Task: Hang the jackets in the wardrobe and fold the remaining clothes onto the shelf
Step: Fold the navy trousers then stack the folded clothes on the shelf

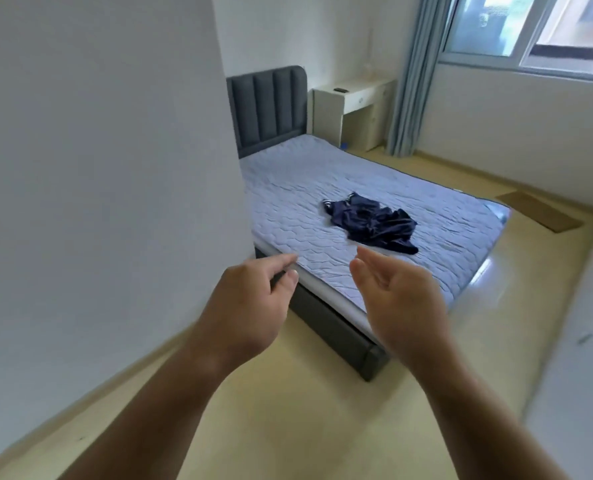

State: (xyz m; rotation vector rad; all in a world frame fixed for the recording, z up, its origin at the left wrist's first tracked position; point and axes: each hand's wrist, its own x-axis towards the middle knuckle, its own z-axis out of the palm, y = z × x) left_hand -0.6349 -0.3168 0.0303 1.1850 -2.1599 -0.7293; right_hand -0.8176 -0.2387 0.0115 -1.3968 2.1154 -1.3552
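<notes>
1. One crumpled dark navy garment of shiny fabric (371, 225) lies on the bed, near the middle of the pale blue quilted mattress cover (309, 174). Nothing touches it.
2. The heap is longer than it is wide, and its long axis runs from ten o'clock to four o'clock across the cover. The ten o'clock end shows a small white-striped edge and points toward the grey padded headboard (267, 105). The four o'clock end spreads into wider folds, toward the foot of the bed. From where I stand I cannot tell what sort of garment it is.
3. The person's left hand (250, 306) is held out in the air before the near edge of the bed, back upward. Its fingers are loosely bent and it grasps nothing. The garment sits at about one o'clock from it.
4. The right hand (402, 303) hangs beside the left without touching it. Its palm is turned inward, its fingers are relaxed and gently curved, and it too is empty. The garment lies at about twelve o'clock from it, apart.
5. A plain white wall (97, 168) fills the nine o'clock side of the view and hides the bed's far side.
6. Beyond the headboard at twelve o'clock stands a white desk with a drawer (350, 98). A long blue-grey curtain (412, 81) hangs by the window (530, 26) at one o'clock.
7. A flat brown cardboard sheet (541, 211) lies on the pale yellow floor (288, 410) at two o'clock, past the foot of the bed.
</notes>
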